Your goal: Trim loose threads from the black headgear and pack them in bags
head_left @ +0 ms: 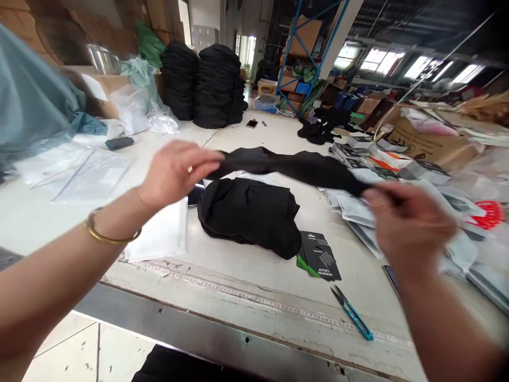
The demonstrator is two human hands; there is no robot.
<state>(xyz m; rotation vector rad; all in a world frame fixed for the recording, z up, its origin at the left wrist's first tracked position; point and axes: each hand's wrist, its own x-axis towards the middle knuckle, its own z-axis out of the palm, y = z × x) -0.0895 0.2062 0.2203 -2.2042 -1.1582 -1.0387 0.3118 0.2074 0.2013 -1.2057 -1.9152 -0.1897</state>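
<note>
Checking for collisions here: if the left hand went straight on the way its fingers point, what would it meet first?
The long black fabric strip it pinches; past that, probably the right hand at its other end, depth unclear.

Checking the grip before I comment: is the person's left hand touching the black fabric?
Touching. In the head view, the left hand has its fingers pinched on one end of the black fabric.

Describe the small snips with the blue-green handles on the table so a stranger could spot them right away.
On the white work table, find the black Actor's Headgear card beside the black cloth bundle. Below the card, near the table's front edge and under the person's right hand, lie the snips: small, blue-green handled, and the only cutting tool there.
</note>
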